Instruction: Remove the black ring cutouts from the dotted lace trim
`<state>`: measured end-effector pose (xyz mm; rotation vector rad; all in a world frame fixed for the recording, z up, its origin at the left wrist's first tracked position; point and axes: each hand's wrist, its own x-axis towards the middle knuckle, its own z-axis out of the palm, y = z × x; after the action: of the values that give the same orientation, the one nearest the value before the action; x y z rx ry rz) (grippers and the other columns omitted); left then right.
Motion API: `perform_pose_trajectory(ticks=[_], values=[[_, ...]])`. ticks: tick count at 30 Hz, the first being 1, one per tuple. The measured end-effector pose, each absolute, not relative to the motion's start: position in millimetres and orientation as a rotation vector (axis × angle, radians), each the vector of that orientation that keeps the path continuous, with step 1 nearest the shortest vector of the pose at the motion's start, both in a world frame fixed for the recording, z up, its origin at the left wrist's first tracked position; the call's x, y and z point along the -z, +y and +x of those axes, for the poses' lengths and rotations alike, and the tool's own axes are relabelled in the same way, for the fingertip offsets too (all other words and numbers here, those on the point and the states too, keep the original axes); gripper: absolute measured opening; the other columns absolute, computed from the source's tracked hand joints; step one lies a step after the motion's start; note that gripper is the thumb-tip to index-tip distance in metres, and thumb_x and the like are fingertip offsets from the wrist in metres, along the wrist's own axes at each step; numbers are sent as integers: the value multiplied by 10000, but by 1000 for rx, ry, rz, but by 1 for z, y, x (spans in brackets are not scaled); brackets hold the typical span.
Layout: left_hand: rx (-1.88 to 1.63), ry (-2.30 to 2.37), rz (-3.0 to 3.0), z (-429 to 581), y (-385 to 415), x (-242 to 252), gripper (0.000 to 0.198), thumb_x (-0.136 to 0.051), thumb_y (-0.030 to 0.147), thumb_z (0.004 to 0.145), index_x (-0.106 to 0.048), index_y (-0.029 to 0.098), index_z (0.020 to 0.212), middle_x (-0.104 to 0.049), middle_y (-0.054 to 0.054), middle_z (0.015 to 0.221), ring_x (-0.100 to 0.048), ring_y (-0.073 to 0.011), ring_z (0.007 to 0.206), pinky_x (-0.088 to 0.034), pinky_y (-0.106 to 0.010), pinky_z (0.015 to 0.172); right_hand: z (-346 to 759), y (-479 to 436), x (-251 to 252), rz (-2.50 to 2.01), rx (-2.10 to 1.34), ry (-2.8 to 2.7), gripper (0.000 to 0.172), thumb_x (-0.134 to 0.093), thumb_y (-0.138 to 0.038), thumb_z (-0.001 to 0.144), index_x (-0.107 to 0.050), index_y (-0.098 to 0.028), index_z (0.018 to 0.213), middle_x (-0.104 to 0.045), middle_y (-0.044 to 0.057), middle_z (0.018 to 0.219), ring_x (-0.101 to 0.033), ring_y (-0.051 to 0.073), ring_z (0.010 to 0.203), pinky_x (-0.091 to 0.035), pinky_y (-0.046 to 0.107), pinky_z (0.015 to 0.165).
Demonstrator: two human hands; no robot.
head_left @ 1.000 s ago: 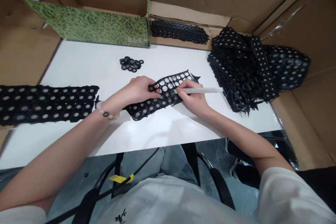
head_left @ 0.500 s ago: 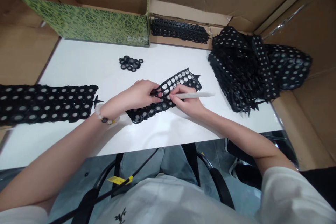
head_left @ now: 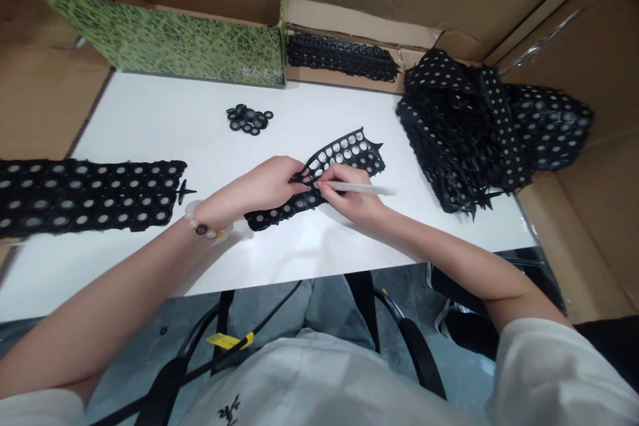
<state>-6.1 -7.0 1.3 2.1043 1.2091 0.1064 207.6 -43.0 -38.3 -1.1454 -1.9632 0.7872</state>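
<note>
I am working over one black perforated strip (head_left: 360,154) that is lying flat on the white table (head_left: 150,126), just right of centre, its long axis running from lower left up to upper right. My left hand (head_left: 269,185) is pinching the strip's middle edge with the fingertips, and my right hand (head_left: 347,196) is clasping one white stylus (head_left: 367,188), its tip pressing among the holes just beside those fingertips. My right hand is nearer the strip's upper right end. One long strip (head_left: 84,198) is lying at the left of the frame, one heaped pile of strips (head_left: 459,133) is sitting at the right, and one narrow stack (head_left: 342,56) is resting on cardboard at the top. One small cluster of black rings (head_left: 248,120) is lying above my hands, near one green patterned box (head_left: 160,46) at upper left.
</note>
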Motion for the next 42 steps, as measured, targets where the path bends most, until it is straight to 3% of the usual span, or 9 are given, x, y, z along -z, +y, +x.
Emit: perform_pose_trajectory(ticks=[5, 12, 16, 22, 26, 32, 42], values=[[-94, 1185, 2073, -9, -2, -4, 264, -598, 462, 847, -637, 206, 796, -739, -65, 775, -641, -220, 674, -419, -308, 624, 207, -44, 39, -1158, -725, -1999, 187, -584, -309, 938, -550, -239, 768, -664, 24, 765, -578, 175, 700, -434, 323, 693], [-20, 1512, 2027, -24, 13, -8, 537, -847, 631, 576, -730, 208, 887, -720, -62, 766, -659, -264, 733, -406, -309, 610, 215, -41, 29, -1255, -674, -1861, 192, -597, -312, 942, -527, -241, 778, -607, 2, 707, -563, 178, 675, -390, 323, 654], [-92, 1414, 1941, -20, 11, -4, 421, -774, 613, 670, -699, 206, 747, -676, -30, 674, -589, -206, 639, -372, -305, 568, 219, -40, 25, -1267, -690, -1792, 201, -617, -296, 915, -520, -244, 747, -587, -10, 674, -529, 174, 646, -383, 329, 633], [-286, 1294, 1779, -15, 5, -6, 328, -782, 486, 653, -712, 200, 798, -717, -19, 766, -614, -190, 694, -431, -287, 610, 227, -42, 25, -1249, -676, -1563, 225, -640, -259, 886, -521, -249, 695, -597, -8, 662, -571, 190, 664, -451, 355, 652], [-239, 1298, 1719, -14, 4, -8, 334, -794, 484, 653, -718, 198, 806, -718, -30, 769, -609, -191, 678, -432, -286, 586, 225, -45, 23, -1157, -737, -1583, 185, -660, -325, 910, -592, -250, 756, -643, -2, 711, -598, 186, 683, -471, 352, 660], [-238, 1254, 1839, -9, -1, -8, 368, -668, 557, 771, -591, 209, 678, -549, 8, 601, -456, -146, 556, -323, -295, 536, 213, -45, 26, -1235, -826, -1726, 200, -681, -384, 897, -626, -239, 772, -664, 0, 703, -590, 178, 676, -443, 332, 644], [-406, 1263, 1832, -5, -8, -6, 347, -702, 520, 766, -630, 188, 697, -558, 12, 639, -439, -138, 610, -311, -284, 567, 215, -42, 33, -1250, -827, -1681, 206, -683, -386, 910, -618, -239, 782, -671, 4, 719, -601, 182, 698, -451, 336, 670]])
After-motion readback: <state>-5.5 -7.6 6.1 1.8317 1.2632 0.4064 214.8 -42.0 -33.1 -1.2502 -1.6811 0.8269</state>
